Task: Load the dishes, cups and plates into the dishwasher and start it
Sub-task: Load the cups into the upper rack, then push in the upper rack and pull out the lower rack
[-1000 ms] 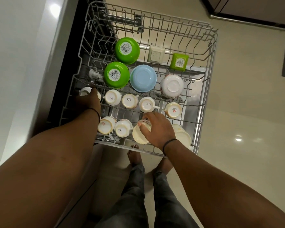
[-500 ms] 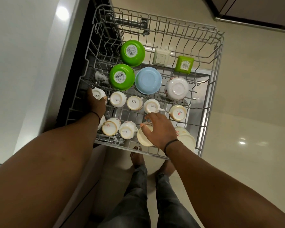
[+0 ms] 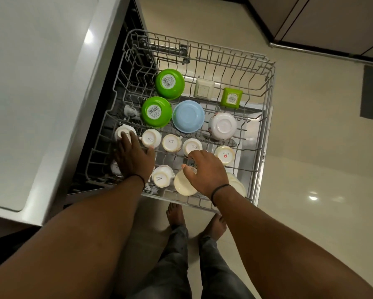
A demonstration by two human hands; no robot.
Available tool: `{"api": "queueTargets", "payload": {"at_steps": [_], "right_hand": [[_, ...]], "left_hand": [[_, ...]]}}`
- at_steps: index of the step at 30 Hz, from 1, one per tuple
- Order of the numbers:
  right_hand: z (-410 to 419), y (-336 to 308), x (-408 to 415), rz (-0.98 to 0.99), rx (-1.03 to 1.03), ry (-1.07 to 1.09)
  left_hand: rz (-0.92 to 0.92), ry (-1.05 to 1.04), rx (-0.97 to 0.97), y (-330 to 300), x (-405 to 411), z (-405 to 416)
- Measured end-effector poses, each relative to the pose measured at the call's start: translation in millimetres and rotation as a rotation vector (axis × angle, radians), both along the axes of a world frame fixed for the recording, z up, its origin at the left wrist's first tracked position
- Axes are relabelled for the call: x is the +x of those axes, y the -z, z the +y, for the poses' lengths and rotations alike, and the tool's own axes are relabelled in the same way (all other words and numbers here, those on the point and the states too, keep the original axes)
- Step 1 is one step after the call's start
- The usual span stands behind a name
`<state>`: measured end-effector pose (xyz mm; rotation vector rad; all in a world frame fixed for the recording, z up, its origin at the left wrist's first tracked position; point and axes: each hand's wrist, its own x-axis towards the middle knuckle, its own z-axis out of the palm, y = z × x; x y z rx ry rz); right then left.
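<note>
Cream cup (image 3: 184,183) sits tilted under right hand (image 3: 207,171) grip, in rack (image 3: 265,134).

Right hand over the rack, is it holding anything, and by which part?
The right hand grips a cream cup at the rack's front, fingers curled over its upturned base and side.

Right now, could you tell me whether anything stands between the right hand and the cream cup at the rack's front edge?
Nothing visible does: the right hand already rests on the cream cup, fingers curled over its upper rim. The neighbouring white cup sits beside it on the left.
</note>
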<state>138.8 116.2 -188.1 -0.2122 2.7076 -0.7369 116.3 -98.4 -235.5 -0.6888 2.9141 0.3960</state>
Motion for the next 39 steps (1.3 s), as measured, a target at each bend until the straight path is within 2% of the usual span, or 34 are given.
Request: {"api": "queueTargets", "payload": {"at_steps": [10, 15, 17, 20, 24, 27, 30, 32, 35, 39], "right_hand": [[39, -37, 8, 0.002, 0.046, 0.001], [68, -59, 18, 0.014, 0.083, 0.046], [82, -65, 22, -0.006, 0.071, 0.15], [99, -67, 24, -0.127, -0.032, 0.47], [117, -58, 17, -0.361, -0.269, 0.858], [126, -45, 5, -0.488, -0.477, 1.016], [133, -41, -17, -0.547, -0.712, 1.012], [138, -37, -26, -0.57, -0.772, 0.968], [141, -27, -35, -0.578, -0.753, 0.93], [132, -18, -43, -0.557, -0.611, 0.901]], "left_hand": [[-0.026, 0.433, -0.063, -58, 9, 62], [-0.057, 0.539, -0.03, -80, 17, 97], [-0.049, 0.571, -0.002, -87, 23, 113], [-0.098, 0.657, 0.019, -99, 33, 138], [-0.09, 1.046, 0.015, -97, 50, 169], [-0.037, 1.323, 0.073, -92, 70, 199], [0.007, 1.437, 0.102, -79, 85, 224], [-0.052, 1.461, 0.08, -72, 92, 234], [-0.241, 1.461, 0.078, -62, 94, 245], [-0.299, 1.486, -0.068, -46, 86, 245]]}}
